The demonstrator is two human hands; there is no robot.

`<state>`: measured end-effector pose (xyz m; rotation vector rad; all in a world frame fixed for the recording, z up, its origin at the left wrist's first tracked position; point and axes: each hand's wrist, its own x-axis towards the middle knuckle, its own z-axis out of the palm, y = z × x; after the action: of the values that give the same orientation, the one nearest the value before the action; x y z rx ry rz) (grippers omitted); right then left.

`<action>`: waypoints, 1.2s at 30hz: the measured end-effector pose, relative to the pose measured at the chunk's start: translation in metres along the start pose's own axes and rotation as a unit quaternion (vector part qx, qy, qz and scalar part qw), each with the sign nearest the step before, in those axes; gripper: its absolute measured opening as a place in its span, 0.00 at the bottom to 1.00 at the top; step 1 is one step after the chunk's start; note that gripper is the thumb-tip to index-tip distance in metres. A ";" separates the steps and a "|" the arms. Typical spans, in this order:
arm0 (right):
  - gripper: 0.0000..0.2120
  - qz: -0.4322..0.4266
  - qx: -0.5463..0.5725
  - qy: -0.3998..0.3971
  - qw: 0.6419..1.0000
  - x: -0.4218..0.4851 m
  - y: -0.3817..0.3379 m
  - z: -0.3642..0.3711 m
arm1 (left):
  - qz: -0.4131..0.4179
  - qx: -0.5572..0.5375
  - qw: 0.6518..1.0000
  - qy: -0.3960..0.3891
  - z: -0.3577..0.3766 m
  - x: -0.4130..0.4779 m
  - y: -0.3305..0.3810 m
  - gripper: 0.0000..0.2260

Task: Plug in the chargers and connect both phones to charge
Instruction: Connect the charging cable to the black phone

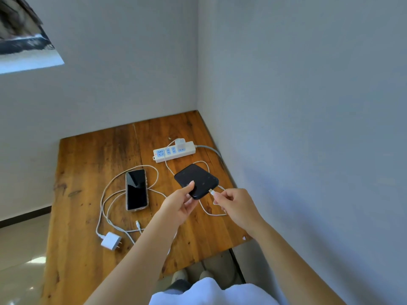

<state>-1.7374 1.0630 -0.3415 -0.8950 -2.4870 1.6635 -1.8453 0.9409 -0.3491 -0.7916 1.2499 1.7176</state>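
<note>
Two hands work together: the left hand (182, 202) keeps a narrow grip on the dark phone (196, 180), steadying its port; at 3 o'clock, the right hand (236, 204) pinches the plug (212, 192), aimed for insertion.

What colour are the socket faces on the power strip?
Light blue, set in the white plastic power strip; the head view shows it.

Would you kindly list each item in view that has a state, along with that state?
Power strip: one charger plugged in.
Second charger: unplugged, lying on table.
Black phone: held by left hand, not connected.
Cable plug: pinched by right hand.
Other phone: screen dark, lying face up.
</note>
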 end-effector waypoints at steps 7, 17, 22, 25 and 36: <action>0.14 0.010 -0.007 -0.001 1.000 0.003 -0.006 0.001 | 0.004 0.004 1.000 -0.005 0.002 -0.005 0.001 0.20; 0.16 0.019 -0.040 0.062 0.997 0.006 -0.008 0.010 | 0.028 0.018 0.999 -0.008 0.003 -0.003 0.004 0.20; 0.16 0.025 -0.048 0.072 0.996 0.008 -0.010 0.012 | 0.034 0.016 0.999 0.002 0.004 0.002 0.002 0.20; 0.16 0.032 -0.044 0.072 0.996 0.009 -0.012 0.013 | 0.032 0.016 0.999 0.002 0.003 0.001 0.002 0.20; 0.14 0.056 0.000 0.052 0.997 0.012 -0.023 0.015 | 0.049 0.033 0.998 0.004 0.000 0.005 0.007 0.19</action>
<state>-1.7624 1.0495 -0.3321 -1.1112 -2.4096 1.6020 -1.8539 0.9408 -0.3500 -0.7083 1.3632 1.7425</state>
